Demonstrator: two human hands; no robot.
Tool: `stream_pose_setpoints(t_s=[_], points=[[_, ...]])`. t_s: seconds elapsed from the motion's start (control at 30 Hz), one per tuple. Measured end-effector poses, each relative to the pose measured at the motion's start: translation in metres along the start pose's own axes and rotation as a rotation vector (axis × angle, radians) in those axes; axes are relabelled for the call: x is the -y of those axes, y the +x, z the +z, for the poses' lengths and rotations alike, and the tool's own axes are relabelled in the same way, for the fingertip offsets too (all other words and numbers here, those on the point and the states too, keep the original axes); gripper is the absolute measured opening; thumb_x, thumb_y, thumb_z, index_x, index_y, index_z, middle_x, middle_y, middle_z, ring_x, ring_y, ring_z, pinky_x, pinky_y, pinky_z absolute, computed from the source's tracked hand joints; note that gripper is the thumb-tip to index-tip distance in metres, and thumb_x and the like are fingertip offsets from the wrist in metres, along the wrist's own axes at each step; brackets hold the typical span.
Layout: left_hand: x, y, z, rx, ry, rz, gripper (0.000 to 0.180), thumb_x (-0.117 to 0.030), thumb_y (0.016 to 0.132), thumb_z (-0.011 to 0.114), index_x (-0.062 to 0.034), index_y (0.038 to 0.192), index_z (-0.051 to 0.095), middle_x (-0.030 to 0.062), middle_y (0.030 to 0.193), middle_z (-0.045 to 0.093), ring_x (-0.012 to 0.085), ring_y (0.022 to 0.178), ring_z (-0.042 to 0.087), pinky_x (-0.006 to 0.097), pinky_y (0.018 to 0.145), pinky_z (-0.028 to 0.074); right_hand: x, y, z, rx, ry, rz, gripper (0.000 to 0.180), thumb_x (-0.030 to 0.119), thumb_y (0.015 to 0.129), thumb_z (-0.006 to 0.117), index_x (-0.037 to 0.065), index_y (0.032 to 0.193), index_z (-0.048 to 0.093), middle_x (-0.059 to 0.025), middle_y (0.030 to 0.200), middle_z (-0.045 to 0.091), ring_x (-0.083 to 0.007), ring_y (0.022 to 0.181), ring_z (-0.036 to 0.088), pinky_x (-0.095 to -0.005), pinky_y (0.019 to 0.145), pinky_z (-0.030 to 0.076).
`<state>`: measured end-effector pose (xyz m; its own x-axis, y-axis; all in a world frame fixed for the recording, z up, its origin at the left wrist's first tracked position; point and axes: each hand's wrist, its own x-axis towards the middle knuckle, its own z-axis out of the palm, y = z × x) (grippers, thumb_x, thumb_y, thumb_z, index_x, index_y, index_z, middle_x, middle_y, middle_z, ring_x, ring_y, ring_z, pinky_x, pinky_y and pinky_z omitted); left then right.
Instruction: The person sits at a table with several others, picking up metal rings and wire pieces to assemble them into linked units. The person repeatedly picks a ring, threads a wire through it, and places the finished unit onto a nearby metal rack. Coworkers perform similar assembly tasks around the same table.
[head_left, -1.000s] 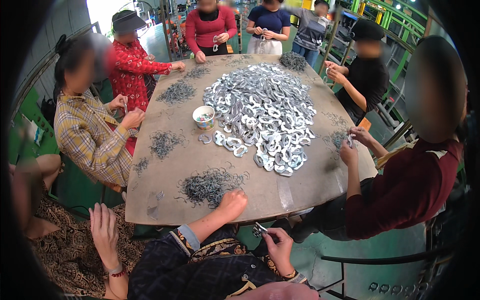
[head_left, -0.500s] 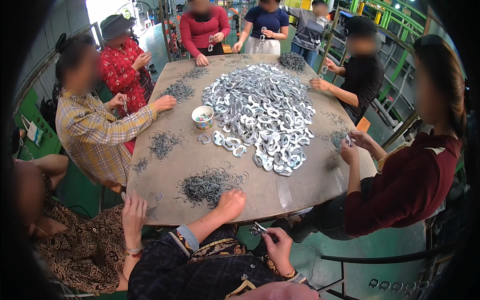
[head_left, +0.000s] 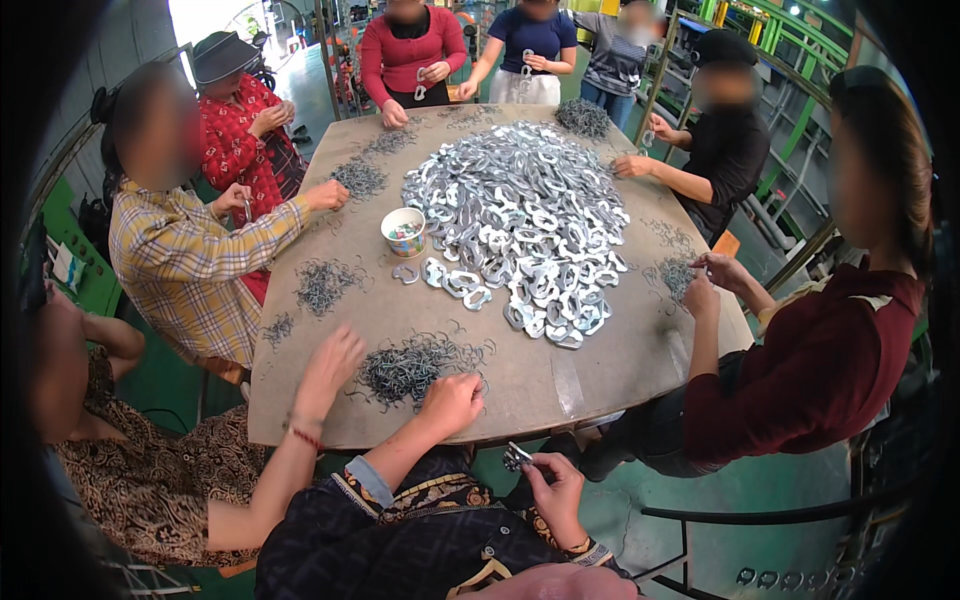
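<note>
My left hand rests on the brown table at the near edge of a pile of dark wire clips. Its fingers are curled down, and whatever is under them is hidden. My right hand is below the table edge, close to my body, pinching a small silver metal piece. A big heap of silver metal loops covers the middle of the table, beyond the wire pile.
A neighbour's hand lies on the table left of the wire pile. A small paper cup stands left of the heap. Several people sit or stand around the table with smaller wire piles. A dark metal chair frame stands at lower right.
The neighbour's hand on my left has come up from below the table edge onto the table beside the wire pile. My own hands have hardly moved.
</note>
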<state>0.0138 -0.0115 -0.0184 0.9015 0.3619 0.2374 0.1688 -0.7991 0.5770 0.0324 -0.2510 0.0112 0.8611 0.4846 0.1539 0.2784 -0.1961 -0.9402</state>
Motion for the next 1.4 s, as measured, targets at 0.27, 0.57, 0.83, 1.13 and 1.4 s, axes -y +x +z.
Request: stream_pose_setpoints(t_s=[0.27, 0.57, 0.83, 1.13, 1.4], points=[[-0.008, -0.008, -0.003, 0.039, -0.238, -0.052, 0.012, -0.010, 0.081, 0.064, -0.0017, 0.088, 0.059, 0.0164, 0.075, 0.068, 0.0346, 0.072, 0.069, 0.043, 0.066, 0.054, 0.000, 0.001, 0.003, 0.005, 0.014, 0.014, 0.010, -0.004, 0.078, 0.071, -0.002, 0.087, 0.069, -0.0105, 0.079, 0.068, -0.0166, 0.070, 0.066, -0.0269, 0.066, 0.051], [-0.025, -0.016, -0.005, 0.121, -0.399, -0.062, 0.013, -0.008, 0.079, 0.067, 0.0004, 0.087, 0.061, 0.0144, 0.074, 0.069, 0.0263, 0.070, 0.071, 0.035, 0.065, 0.055, 0.003, 0.000, 0.000, 0.012, 0.011, 0.030, 0.010, -0.005, 0.079, 0.070, -0.003, 0.088, 0.068, -0.0109, 0.080, 0.068, -0.0164, 0.070, 0.066, -0.0267, 0.066, 0.051], [-0.025, -0.020, -0.002, 0.184, -0.410, -0.025, 0.013, -0.007, 0.079, 0.074, 0.0000, 0.085, 0.064, 0.0114, 0.078, 0.070, 0.0174, 0.068, 0.068, 0.029, 0.064, 0.053, 0.000, 0.001, 0.000, -0.002, 0.019, 0.012, 0.010, -0.004, 0.079, 0.070, -0.003, 0.088, 0.068, -0.0107, 0.080, 0.068, -0.0169, 0.071, 0.067, -0.0270, 0.067, 0.051], [-0.024, -0.025, 0.005, 0.196, -0.879, -0.205, 0.011, -0.003, 0.080, 0.075, -0.0011, 0.084, 0.065, 0.0001, 0.072, 0.065, 0.0037, 0.068, 0.060, 0.021, 0.062, 0.049, 0.000, 0.006, -0.001, -0.029, -0.033, -0.006, 0.010, -0.004, 0.078, 0.070, -0.003, 0.088, 0.068, -0.0113, 0.079, 0.068, -0.0183, 0.070, 0.066, -0.0279, 0.066, 0.051], [-0.041, -0.025, -0.026, 0.188, -0.874, 0.041, 0.018, 0.002, 0.072, 0.081, -0.0029, 0.076, 0.063, 0.0078, 0.084, 0.068, 0.0148, 0.078, 0.064, 0.028, 0.069, 0.049, 0.003, 0.006, 0.000, -0.056, 0.018, 0.086, 0.009, -0.006, 0.080, 0.069, -0.003, 0.088, 0.068, -0.0080, 0.079, 0.067, -0.0126, 0.070, 0.064, -0.0251, 0.065, 0.050]])
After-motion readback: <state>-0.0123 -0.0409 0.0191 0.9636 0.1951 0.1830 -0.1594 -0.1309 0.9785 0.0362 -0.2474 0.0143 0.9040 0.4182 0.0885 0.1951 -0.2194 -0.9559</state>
